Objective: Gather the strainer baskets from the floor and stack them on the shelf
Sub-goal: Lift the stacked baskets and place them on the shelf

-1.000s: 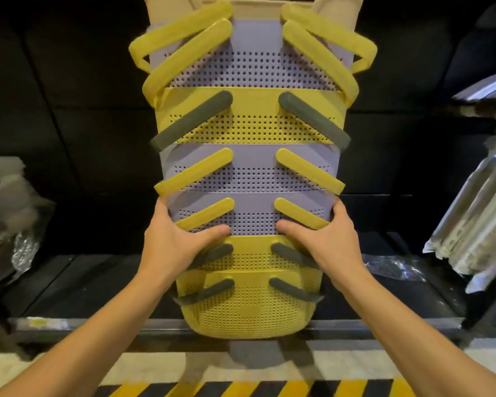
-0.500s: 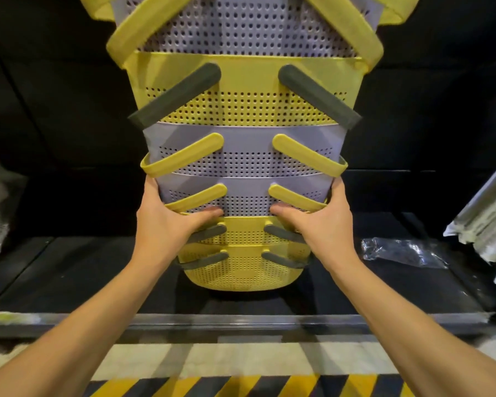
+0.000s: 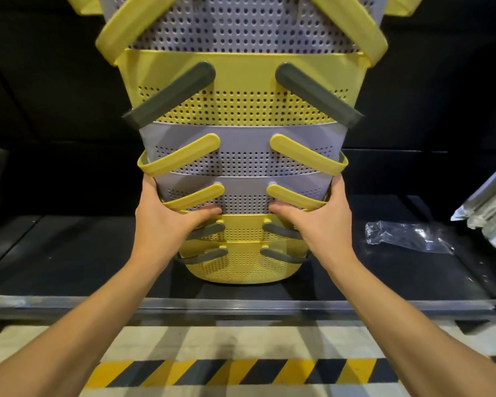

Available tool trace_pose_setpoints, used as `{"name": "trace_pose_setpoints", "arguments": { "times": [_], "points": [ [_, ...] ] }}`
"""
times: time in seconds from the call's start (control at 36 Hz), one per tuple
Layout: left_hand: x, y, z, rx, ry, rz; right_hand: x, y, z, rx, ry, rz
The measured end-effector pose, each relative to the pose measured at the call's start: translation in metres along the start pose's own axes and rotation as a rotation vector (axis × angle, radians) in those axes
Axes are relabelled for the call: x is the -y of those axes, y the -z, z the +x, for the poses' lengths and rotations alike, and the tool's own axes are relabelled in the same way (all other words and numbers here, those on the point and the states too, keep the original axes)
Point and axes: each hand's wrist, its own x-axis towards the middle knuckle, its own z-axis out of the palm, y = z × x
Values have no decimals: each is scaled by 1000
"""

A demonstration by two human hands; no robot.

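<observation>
A tall stack of strainer baskets (image 3: 241, 110), yellow and lilac-grey with grey and yellow handles, fills the middle of the view and runs out of the top of the frame. Its lowest yellow basket (image 3: 241, 267) is at the dark shelf board (image 3: 83, 253), just behind the front rail; whether it touches is unclear. My left hand (image 3: 166, 222) grips the stack's left side low down, thumb across the front. My right hand (image 3: 318, 222) grips the right side the same way.
A metal front rail (image 3: 241, 306) edges the shelf. A crumpled clear plastic bag (image 3: 407, 237) lies on the shelf to the right, with wrapped silver items (image 3: 490, 216) beyond it. Yellow-black hazard tape (image 3: 241, 371) marks the floor below.
The stack has moved forward over the rail and down onto the shelf, with both hands staying on its sides. The view has closed in on it.
</observation>
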Motion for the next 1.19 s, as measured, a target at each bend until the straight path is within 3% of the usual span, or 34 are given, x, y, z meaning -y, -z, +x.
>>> {"name": "trace_pose_setpoints", "arguments": {
  "times": [0.61,0.89,1.06,1.19],
  "points": [
    [7,0,7,20,-40,-17,-12,-7,-1,-35,29,8],
    [5,9,8,34,-14,112,-7,-3,-4,-7,-21,-61],
    [-8,30,-1,88,-68,395,7,8,-12,28,4,-277],
    [-27,56,-12,216,-133,822,25,24,-17,148,-31,-645]
  ]
}}
